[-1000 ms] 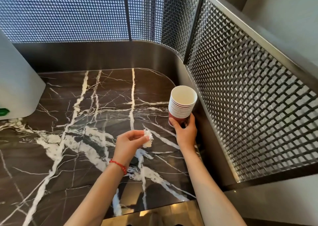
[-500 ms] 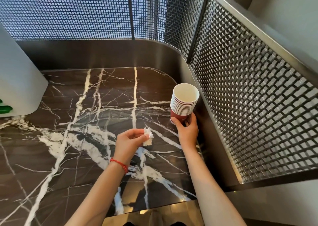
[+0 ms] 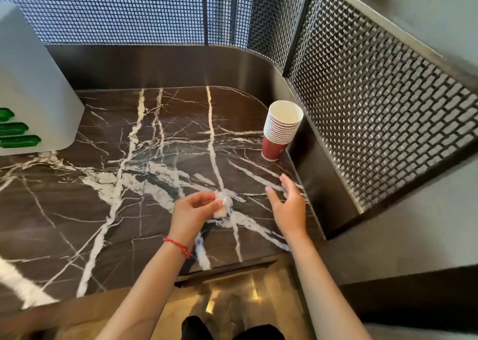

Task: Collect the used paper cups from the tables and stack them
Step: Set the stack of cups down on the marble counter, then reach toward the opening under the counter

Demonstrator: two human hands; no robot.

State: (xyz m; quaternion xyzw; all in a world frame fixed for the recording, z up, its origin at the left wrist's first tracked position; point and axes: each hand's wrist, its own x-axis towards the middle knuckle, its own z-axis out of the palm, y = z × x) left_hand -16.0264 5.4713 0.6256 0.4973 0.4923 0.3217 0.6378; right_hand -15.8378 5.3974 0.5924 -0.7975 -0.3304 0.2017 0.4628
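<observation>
A stack of several red paper cups [image 3: 280, 130] with white insides stands upright on the dark marble table [image 3: 108, 210], at its right edge beside the metal wall. My right hand [image 3: 288, 207] hovers open below the stack, well apart from it, fingers spread. My left hand [image 3: 192, 214] is near the table's middle, pinching a small crumpled white tissue [image 3: 222, 205] between thumb and fingers. A red string bracelet circles the left wrist.
A white machine [image 3: 31, 88] with green tabs stands at the back left. Metal mesh panels [image 3: 382, 112] and a steel wall enclose the table at the back and right. A brass-coloured ledge [image 3: 232, 290] runs along the near edge.
My right hand let go of the cup stack and drew back toward me; the stack now stands alone. The left hand kept hold of the tissue.
</observation>
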